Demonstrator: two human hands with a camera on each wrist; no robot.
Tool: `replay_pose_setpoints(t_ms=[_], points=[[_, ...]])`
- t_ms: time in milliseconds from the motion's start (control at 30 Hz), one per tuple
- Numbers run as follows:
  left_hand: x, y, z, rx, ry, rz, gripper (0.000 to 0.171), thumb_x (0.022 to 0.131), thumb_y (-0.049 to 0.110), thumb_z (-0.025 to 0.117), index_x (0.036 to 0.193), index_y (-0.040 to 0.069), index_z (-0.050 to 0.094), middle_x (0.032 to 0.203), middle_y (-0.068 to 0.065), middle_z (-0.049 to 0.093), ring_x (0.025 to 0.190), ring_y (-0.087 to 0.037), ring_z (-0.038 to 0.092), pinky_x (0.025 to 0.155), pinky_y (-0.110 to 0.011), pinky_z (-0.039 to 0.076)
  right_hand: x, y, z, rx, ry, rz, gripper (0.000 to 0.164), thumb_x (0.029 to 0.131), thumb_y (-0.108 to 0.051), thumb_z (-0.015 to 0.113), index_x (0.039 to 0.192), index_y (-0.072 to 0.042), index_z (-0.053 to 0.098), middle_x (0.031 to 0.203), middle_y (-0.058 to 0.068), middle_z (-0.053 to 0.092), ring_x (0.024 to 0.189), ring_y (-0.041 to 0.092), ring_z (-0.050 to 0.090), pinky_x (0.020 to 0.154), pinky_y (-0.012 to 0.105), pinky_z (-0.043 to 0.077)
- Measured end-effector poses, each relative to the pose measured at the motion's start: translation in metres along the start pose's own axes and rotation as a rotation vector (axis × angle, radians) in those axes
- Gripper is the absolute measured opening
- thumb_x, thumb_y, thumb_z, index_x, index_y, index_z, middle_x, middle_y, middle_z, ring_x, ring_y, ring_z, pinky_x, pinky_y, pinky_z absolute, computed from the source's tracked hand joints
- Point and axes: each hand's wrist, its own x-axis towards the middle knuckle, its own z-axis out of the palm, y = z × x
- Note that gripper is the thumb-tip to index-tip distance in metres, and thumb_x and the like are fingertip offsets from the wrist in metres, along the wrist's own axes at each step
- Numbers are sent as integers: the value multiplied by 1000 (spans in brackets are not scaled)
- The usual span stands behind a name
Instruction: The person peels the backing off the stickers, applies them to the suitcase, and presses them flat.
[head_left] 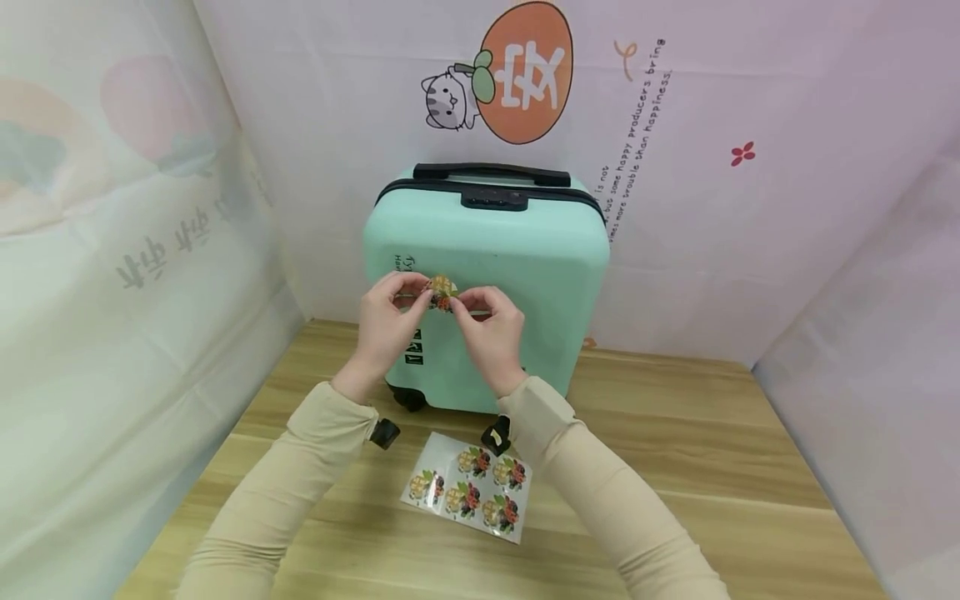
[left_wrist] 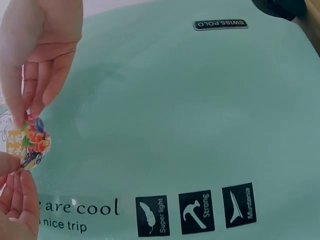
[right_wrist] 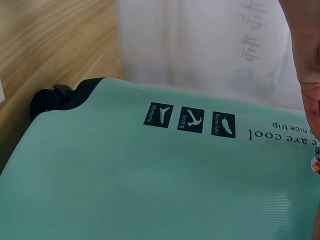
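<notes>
A fruit-print sticker [head_left: 442,292] is held up in front of a mint-green suitcase [head_left: 555,267]. My left hand [head_left: 386,321] pinches its left edge between thumb and fingers. On the opposite edge, my right hand [head_left: 491,329] pinches it the same way. In the left wrist view the sticker [left_wrist: 34,142] shows red berries and yellow print, with fingertips at two edges. Only a sliver of the sticker [right_wrist: 316,165] appears at the right border of the right wrist view. Whether it touches the suitcase I cannot tell.
A sheet of several matching stickers [head_left: 480,487] lies on the wooden table [head_left: 675,450] before the suitcase. The suitcase stands upright, its black handle [head_left: 491,173] on top, near a printed cloth backdrop [head_left: 697,208]. A black wheel [head_left: 408,398] shows at its lower left.
</notes>
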Motion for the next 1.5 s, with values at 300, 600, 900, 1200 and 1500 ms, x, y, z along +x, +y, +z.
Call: replay_pose_setpoints(t_ms=[300,600,900,1200,1500], points=[[5,-2,10,51,86,68,12,88,4,65,96,-4,67,90,-16,64,81,-25,63,71,-34,55,6,8,6,-52,55,-115,10,86,-11,69,83,-1,70,81,12,66,71,21,66,65,26,56],[11,-6,15,133,112,154,10,87,2,66,93,-5,67,87,-16,64,77,-25,64,70,-33,56,12,13,8,-135,108,-186,11,85,-11,70,81,-2,71,79,11,66,69,19,66,62,25,55],[11,-7,18,190,124,196,10,87,2,65,93,-5,67,88,-18,64,75,-26,65,68,-33,56,14,17,9,-244,128,-213,12,86,-13,70,80,-3,71,77,9,66,67,18,63,61,27,53],[11,-7,18,205,139,221,9,87,3,65,92,-5,68,87,-18,64,74,-26,64,67,-32,56,16,16,13,-331,169,-251,11,85,-14,71,77,-6,71,74,7,66,65,16,63,60,26,53],[10,-9,17,251,166,238,10,86,4,67,92,-5,69,87,-17,65,72,-25,65,65,-32,56,15,15,13,-352,156,-246,12,85,-15,70,78,-6,71,74,6,66,64,15,63,59,25,53]])
